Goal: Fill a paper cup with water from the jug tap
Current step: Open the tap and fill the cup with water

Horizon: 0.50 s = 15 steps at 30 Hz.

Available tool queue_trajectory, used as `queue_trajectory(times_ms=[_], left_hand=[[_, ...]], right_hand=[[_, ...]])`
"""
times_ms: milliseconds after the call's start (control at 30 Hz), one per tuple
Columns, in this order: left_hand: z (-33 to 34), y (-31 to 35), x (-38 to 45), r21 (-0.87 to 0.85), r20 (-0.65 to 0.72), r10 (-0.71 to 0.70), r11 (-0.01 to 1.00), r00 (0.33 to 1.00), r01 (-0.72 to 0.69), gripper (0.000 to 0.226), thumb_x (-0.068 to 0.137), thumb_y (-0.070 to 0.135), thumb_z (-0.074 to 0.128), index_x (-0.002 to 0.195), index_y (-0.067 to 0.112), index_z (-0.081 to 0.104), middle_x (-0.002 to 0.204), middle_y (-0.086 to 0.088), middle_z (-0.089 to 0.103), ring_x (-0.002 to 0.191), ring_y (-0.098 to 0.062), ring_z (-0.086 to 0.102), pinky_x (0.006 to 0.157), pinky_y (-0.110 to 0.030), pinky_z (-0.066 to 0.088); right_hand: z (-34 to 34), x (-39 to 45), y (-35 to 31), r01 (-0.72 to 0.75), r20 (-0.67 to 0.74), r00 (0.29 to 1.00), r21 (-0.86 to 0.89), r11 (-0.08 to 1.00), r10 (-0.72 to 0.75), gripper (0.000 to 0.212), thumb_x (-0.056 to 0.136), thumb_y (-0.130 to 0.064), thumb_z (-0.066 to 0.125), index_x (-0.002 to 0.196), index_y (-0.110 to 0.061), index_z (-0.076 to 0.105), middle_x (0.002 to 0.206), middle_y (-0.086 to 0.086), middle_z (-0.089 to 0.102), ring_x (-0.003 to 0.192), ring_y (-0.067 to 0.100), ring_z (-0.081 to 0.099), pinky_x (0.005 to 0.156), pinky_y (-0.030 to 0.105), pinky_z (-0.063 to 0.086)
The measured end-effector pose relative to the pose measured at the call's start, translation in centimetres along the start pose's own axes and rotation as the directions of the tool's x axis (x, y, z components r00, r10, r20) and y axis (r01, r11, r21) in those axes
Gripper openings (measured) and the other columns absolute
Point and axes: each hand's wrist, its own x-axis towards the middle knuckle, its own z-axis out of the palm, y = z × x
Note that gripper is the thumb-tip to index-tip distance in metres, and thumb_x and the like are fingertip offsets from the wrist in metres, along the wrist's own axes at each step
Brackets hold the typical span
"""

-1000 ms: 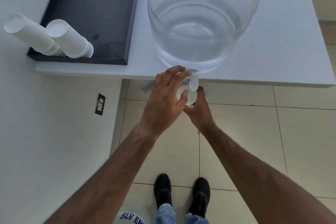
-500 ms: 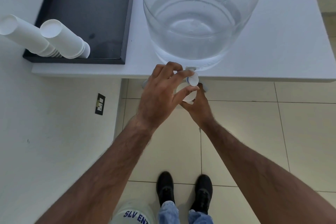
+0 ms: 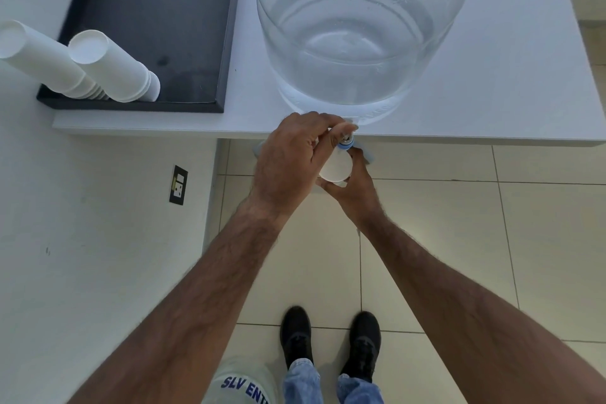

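Observation:
A large clear water jug (image 3: 357, 39) with a blue top stands on the white table (image 3: 498, 82), its small blue-and-white tap (image 3: 346, 141) sticking out over the front edge. My left hand (image 3: 292, 161) pinches the tap from above with thumb and fingers. Just below the tap, my right hand (image 3: 352, 190) holds a white paper cup (image 3: 336, 169) from underneath, its open mouth facing up. Whether water is running I cannot tell.
Two stacks of white paper cups (image 3: 108, 65) lie tilted in a black tray (image 3: 154, 26) at the table's left end. A white wall with a socket (image 3: 178, 185) is on the left. Beige floor tiles and my black shoes (image 3: 329, 341) are below.
My left hand has closed its fingers and thumb onto the tap from an open reach. The cup in my right hand has stayed under the tap.

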Motion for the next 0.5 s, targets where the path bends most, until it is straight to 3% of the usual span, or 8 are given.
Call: queue_trajectory(times_ms=[167,267,367,500], left_hand=[[0.59,-0.25,-0.12,-0.050,-0.022,-0.023,0.999,0.999,0.022,0.031,0.108,0.041,0.055,0.117,0.024,0.080,0.109,0.013,0.081,0.093,-0.014,0.068,0.085,-0.029,0.054],[0.91,-0.42,-0.20,-0.055,-0.032,-0.036,0.998,0.999,0.034,0.031,0.108,0.043,0.055,0.117,0.027,0.080,0.100,0.023,0.075,0.087,-0.011,0.065,0.080,-0.025,0.051],[0.91,-0.43,-0.29,-0.049,-0.028,-0.035,0.998,0.999,0.034,0.032,0.108,0.045,0.053,0.117,0.028,0.079,0.093,0.021,0.073,0.084,-0.013,0.064,0.074,-0.025,0.049],[0.89,-0.45,-0.32,-0.035,-0.017,-0.048,0.998,0.999,0.047,0.033,0.108,0.046,0.052,0.117,0.028,0.078,0.088,0.016,0.074,0.079,-0.011,0.059,0.068,-0.023,0.045]], right_hand=[[-0.03,-0.10,-0.29,0.021,0.003,1.000,-0.018,1.000,-0.021,0.076,0.083,-0.018,0.091,0.143,-0.017,0.044,0.136,0.003,0.064,0.121,0.025,0.064,0.102,0.050,0.056],[-0.03,-0.23,-0.44,0.032,0.000,0.999,-0.020,0.999,-0.032,0.075,0.083,-0.020,0.090,0.142,-0.022,0.043,0.135,-0.005,0.062,0.119,0.019,0.063,0.100,0.040,0.057],[0.06,-0.39,-0.57,0.036,0.001,0.999,-0.015,0.999,-0.036,0.075,0.083,-0.021,0.090,0.142,-0.025,0.043,0.131,-0.009,0.062,0.115,0.016,0.063,0.093,0.031,0.055],[0.02,-0.46,-0.55,0.052,0.000,0.999,-0.010,0.999,-0.052,0.074,0.083,-0.019,0.090,0.142,-0.024,0.045,0.133,-0.006,0.063,0.118,0.018,0.064,0.096,0.035,0.057]])
